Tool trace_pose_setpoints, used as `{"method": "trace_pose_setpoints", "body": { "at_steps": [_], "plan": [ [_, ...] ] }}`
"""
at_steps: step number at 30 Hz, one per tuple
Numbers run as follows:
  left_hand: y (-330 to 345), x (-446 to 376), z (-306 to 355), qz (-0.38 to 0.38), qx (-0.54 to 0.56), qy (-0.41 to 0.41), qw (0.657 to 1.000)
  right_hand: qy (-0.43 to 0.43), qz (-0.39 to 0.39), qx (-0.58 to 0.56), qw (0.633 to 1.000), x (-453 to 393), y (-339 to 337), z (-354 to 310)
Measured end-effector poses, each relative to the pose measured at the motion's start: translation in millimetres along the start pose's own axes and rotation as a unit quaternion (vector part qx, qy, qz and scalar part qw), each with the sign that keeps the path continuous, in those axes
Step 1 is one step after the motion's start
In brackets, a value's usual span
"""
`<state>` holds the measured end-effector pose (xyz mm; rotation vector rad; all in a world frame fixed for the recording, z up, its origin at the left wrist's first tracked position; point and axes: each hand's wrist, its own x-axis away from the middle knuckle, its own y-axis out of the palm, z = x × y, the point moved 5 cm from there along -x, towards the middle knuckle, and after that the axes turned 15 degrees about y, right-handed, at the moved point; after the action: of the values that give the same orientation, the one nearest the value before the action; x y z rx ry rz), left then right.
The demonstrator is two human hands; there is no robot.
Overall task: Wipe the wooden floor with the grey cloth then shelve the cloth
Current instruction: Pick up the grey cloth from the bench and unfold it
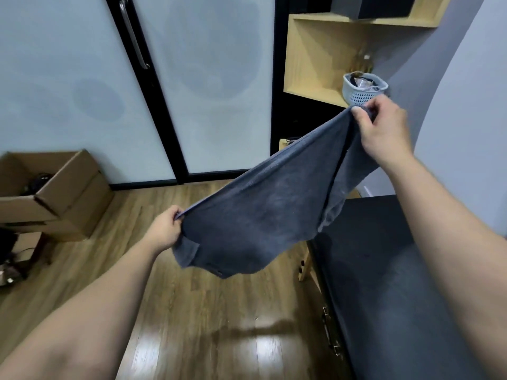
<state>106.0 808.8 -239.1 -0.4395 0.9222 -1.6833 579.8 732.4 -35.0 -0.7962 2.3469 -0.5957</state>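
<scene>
Grey cloth (263,215): held in the air above the wooden floor (208,311), stretched on a slant between two hands, low at the left and high at the right. The lower edge sags in a loose fold; a darker crease runs down the right part. No contact with the floor is seen.

Left hand (164,229): closed on the cloth's lower left corner, which is pinched between thumb and fingers. The bare forearm enters from the near left.

Right hand (384,133): raised at the far right, clenched on the cloth's upper corner, fabric bunched under the fingertips. The bare forearm enters from the near right.

Wooden floor: brown planks, with a bright glossy reflection at the near centre.

Shelf unit (310,58): light wood, open compartments, at the far right, just behind the right hand. A pale perforated basket (362,91) is set at the right of the middle compartment; its contents cannot be made out. Bottles (365,61) are seen behind it, blurred.

Dark-topped surface (384,270): at the near right, below the right forearm.

Frosted glass doors (208,86): black frames, one metal handle (134,31), along the far side.

Cardboard box (55,193): open, at the far left, dark items inside.
</scene>
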Motion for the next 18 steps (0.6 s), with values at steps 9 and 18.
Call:
{"method": "trace_pose_setpoints", "body": {
  "at_steps": [9, 18],
  "plan": [
    [-73.6, -1.9, -37.7, 0.22, 0.055, -0.12, 0.966, 0.089, 0.059, 0.006, 0.994, -30.8, -35.2, 21.7],
    [-28.4, -4.4, -16.3, -0.072, 0.327, -0.243, 0.91, 0.288, -0.249, 0.203, 0.902, 26.3, 24.5, 97.3]
  ]
}}
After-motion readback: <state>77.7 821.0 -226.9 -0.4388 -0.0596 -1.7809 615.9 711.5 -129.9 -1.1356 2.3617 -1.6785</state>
